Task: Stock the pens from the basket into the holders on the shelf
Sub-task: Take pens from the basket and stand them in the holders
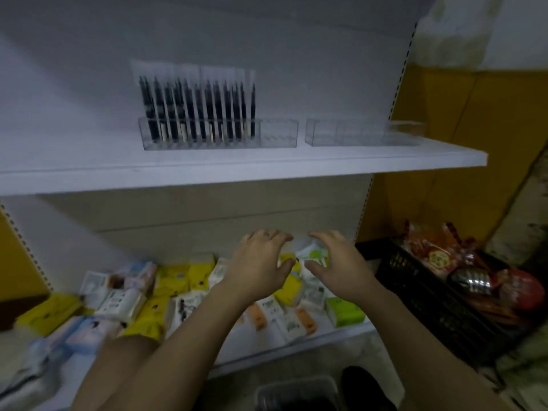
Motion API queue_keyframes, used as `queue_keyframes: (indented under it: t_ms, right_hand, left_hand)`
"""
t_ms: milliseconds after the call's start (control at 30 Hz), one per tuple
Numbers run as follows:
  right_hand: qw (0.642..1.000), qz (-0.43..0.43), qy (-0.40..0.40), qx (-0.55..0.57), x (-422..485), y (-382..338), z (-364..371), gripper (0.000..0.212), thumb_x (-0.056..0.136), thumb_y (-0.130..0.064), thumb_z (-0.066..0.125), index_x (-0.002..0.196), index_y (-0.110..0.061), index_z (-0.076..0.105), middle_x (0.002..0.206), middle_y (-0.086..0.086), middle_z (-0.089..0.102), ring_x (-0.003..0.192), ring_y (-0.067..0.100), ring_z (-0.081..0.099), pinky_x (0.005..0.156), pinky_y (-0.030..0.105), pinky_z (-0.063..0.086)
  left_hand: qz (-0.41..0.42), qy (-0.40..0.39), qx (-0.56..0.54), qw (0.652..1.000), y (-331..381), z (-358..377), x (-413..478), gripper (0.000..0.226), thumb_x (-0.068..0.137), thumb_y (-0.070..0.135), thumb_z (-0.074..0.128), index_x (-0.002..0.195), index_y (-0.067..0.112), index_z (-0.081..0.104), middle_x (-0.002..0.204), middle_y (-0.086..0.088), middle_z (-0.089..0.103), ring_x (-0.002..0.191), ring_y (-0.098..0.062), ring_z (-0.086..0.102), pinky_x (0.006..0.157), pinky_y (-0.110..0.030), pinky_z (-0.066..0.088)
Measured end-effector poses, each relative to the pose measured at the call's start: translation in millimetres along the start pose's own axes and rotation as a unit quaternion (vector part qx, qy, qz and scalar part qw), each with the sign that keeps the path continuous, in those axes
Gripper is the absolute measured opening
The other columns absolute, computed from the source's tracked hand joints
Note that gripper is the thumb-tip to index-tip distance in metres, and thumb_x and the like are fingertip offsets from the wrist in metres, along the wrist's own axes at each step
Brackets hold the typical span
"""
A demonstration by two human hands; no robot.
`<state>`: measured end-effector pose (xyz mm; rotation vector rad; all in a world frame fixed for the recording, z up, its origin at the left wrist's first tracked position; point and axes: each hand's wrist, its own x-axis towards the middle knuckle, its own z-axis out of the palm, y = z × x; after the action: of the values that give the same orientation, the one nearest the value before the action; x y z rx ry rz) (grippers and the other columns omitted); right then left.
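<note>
Two clear plastic holders stand on the white upper shelf (237, 169). The left holder (218, 134) carries several packaged black pens (195, 111) upright; its right end holds nothing. The right holder (364, 132) has no pens in it. Both of my hands hang in front of the lower shelf, below the holders. My left hand (261, 262) and my right hand (335, 262) face each other with fingers spread and hold nothing. A grey basket (296, 394) shows at the bottom edge; its contents are dark and unclear.
The lower shelf (326, 339) carries several small packets in yellow, white, green, orange and blue. A black crate (439, 295) with red wrapped goods sits on the floor at the right. A yellow wall panel (462, 161) stands behind it.
</note>
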<state>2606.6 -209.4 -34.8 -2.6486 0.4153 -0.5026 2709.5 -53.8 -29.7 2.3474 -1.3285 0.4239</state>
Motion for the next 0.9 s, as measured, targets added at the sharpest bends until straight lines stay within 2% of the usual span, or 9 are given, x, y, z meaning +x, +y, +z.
queue_keyframes:
  t_ms: [233,433,467,533,567,600,667,733,900]
  right_hand:
    - [0.99,0.077,-0.115,0.009,-39,48,84,0.06,0.087,-0.03,0.068,0.141,-0.018,0.045,0.139,0.006,0.045,0.129,0.024,0.043,0.102,0.033,0.039]
    - [0.96,0.154,-0.234,0.021,-84,97,158,0.047,0.091,-0.022,0.063,0.135,-0.011,0.051,0.132,0.012,0.054,0.121,0.029,0.052,0.096,0.033,0.045]
    - [0.954,0.169,-0.247,0.034,-92,103,168,0.042,0.091,-0.019,0.062,0.132,-0.009,0.054,0.13,0.013,0.057,0.118,0.03,0.054,0.094,0.031,0.046]
    - [0.938,0.201,-0.278,0.055,-104,112,185,0.038,0.094,-0.014,0.06,0.13,-0.005,0.054,0.128,0.015,0.059,0.113,0.032,0.057,0.079,0.025,0.045]
    - [0.93,0.21,-0.294,0.059,-108,116,191,0.038,0.096,-0.015,0.057,0.132,-0.001,0.051,0.127,0.019,0.058,0.11,0.036,0.056,0.072,0.027,0.043]
    - [0.924,0.213,-0.311,0.062,-112,120,197,0.039,0.099,-0.017,0.054,0.133,0.001,0.049,0.127,0.021,0.056,0.108,0.039,0.055,0.071,0.032,0.043]
    - [0.909,0.216,-0.353,0.046,-119,133,209,0.038,0.101,-0.023,0.05,0.133,-0.004,0.049,0.127,0.018,0.057,0.106,0.036,0.056,0.084,0.038,0.049]
    - [0.896,0.225,-0.382,0.035,-126,143,217,0.033,0.099,-0.024,0.052,0.129,-0.01,0.053,0.122,0.016,0.06,0.101,0.033,0.059,0.087,0.044,0.052]
    - [0.861,0.262,-0.435,0.035,-136,160,244,0.039,0.099,-0.024,0.052,0.13,0.001,0.05,0.124,0.024,0.055,0.108,0.041,0.055,0.09,0.047,0.048]
  left_hand:
    - [-0.047,-0.108,-0.032,0.992,-5,93,-53,0.052,0.089,0.049,0.055,0.136,0.026,0.05,0.137,0.001,0.053,0.126,-0.02,0.045,0.108,-0.033,0.028]
    - [-0.108,-0.236,-0.085,0.962,-7,165,-93,0.053,0.089,0.042,0.058,0.136,0.02,0.051,0.136,-0.003,0.054,0.125,-0.023,0.049,0.104,-0.034,0.035]
    - [-0.124,-0.261,-0.098,0.952,-7,174,-100,0.05,0.089,0.039,0.059,0.134,0.018,0.053,0.133,-0.005,0.057,0.121,-0.024,0.052,0.102,-0.035,0.039]
    - [-0.154,-0.306,-0.124,0.931,-7,192,-115,0.039,0.089,0.035,0.058,0.123,0.015,0.059,0.122,-0.006,0.061,0.112,-0.027,0.057,0.095,-0.038,0.047]
    - [-0.168,-0.323,-0.138,0.921,-8,200,-122,0.034,0.09,0.033,0.058,0.118,0.015,0.061,0.119,-0.006,0.062,0.11,-0.027,0.059,0.092,-0.039,0.049]
    - [-0.181,-0.335,-0.151,0.912,-9,208,-129,0.031,0.091,0.033,0.058,0.116,0.015,0.062,0.118,-0.006,0.062,0.11,-0.027,0.058,0.092,-0.039,0.05]
    - [-0.198,-0.363,-0.164,0.896,-12,223,-140,0.03,0.093,0.032,0.057,0.117,0.015,0.062,0.122,-0.007,0.061,0.113,-0.026,0.056,0.095,-0.038,0.049]
    - [-0.214,-0.401,-0.168,0.875,-16,236,-147,0.032,0.094,0.032,0.054,0.121,0.016,0.061,0.124,-0.006,0.06,0.113,-0.025,0.057,0.095,-0.037,0.049]
    - [-0.234,-0.483,-0.191,0.822,-19,280,-163,0.033,0.096,0.024,0.049,0.126,0.01,0.057,0.117,-0.013,0.061,0.101,-0.024,0.06,0.086,-0.033,0.052]
